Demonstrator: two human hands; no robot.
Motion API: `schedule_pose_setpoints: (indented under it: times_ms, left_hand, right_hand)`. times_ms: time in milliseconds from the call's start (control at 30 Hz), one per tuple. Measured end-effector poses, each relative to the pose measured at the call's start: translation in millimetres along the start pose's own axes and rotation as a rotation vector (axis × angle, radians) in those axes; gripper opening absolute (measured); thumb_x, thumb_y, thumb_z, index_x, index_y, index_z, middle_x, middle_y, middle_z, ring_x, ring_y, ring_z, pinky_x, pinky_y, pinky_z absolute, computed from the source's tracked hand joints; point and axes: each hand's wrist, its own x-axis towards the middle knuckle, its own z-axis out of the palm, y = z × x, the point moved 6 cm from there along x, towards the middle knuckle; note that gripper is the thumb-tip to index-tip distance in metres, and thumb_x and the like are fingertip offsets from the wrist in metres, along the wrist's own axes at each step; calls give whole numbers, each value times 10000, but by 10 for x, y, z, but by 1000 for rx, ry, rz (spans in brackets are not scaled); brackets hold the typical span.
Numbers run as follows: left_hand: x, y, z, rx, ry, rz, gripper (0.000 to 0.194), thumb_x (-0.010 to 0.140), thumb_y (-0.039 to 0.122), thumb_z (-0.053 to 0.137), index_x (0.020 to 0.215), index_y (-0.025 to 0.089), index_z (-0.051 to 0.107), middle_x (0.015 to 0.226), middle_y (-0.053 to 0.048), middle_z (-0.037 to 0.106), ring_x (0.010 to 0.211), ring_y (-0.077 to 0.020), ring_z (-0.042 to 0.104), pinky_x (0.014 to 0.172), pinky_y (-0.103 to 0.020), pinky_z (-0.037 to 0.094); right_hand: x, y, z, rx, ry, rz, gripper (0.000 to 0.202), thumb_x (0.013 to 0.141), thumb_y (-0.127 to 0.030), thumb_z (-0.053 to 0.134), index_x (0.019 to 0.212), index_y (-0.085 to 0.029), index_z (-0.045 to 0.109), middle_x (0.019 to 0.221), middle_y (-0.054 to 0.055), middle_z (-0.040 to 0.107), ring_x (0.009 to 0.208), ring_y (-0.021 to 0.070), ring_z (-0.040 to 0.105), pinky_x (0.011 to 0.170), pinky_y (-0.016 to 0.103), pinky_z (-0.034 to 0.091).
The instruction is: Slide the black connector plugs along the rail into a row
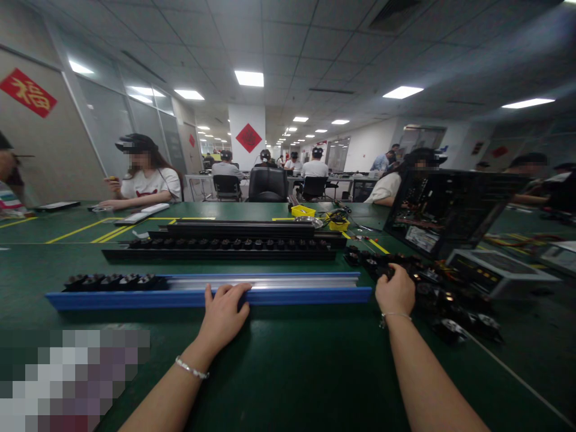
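A long blue metal channel [292, 295] with a silvery inside lies across the table in front of me. Several black socket modules [110, 282] sit in a row at its left end; the remaining length shows bare metal. My left hand [225, 312] rests on the channel's front wall near the middle, fingers spread over the edge. To the right, beyond the channel's end, my right hand [396, 291] is closed with fingertips around a small black module [387, 273], partly hidden by the fingers. Loose black modules [450, 306] lie in a pile beside that hand.
Behind the channel lies a black rail [216, 254] filled with similar modules, and more black rails [243, 228] stand further back. Yellow trays [303, 211] sit beyond. At right are an open computer case [450, 210] and a power supply box [499, 273]. Co-workers [150, 180] sit across the table.
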Motion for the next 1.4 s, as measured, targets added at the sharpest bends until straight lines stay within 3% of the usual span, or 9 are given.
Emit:
schedule_pose_setpoints:
  times_ms: [133,433,667,867,1067,1233,1400]
  left_hand:
    - [3,1,-2,7,5,5,378,772,274,458,1135,322,547,1065,-5,645,1088,-223,494,1063,-604,32]
    - [-11,7,-6,17,18,15,380,766,261,460,1131,323,547,1078,1,642,1083,-221,495,1063,-605,31]
    - [-6,2,-1,6,3,21,383,777,268,456,1147,322,537,1105,4,640,1097,-223,488,1063,-610,33]
    - [-26,-4,-15,25,18,42,392,783,253,444,1156,327,539,1186,17,613,1120,-224,473,1076,-583,45]
    - [9,-98,-32,34,67,16,389,800,284,428,1174,284,534,1235,-3,582,1165,-220,441,1088,-484,161]
    - [54,-341,-227,114,275,-159,403,806,333,409,1170,212,530,1351,-71,449,1234,-250,369,1057,-438,244]
    - [-23,-758,-509,125,470,-478,467,812,372,404,1194,122,503,1424,-181,278,1293,-322,286,1043,-476,252]
  right_hand:
    - [60,177,-132,-78,112,89,368,748,-223,469,1095,-149,566,1010,136,599,1025,286,475,854,422,369]
    - [84,484,-143,-78,140,252,395,736,-243,503,1118,-156,550,1111,154,550,982,269,512,736,364,400]
    - [58,402,-134,-197,143,174,319,738,-220,501,1037,-195,611,1016,115,582,967,268,493,749,383,372]
    - [23,322,-118,-196,190,39,282,740,-239,488,986,-215,622,1062,98,556,1056,277,436,819,424,326]
    - [14,311,-102,-178,224,26,291,730,-242,490,988,-227,622,1059,92,538,1077,289,408,854,452,302]
    - [27,116,-132,-136,213,-51,317,744,-236,465,1017,-189,619,1101,119,539,1097,300,412,883,475,310]
    - [-124,-425,-12,-15,47,-311,360,797,-253,400,1069,-139,607,1179,130,538,1155,255,408,978,420,306]
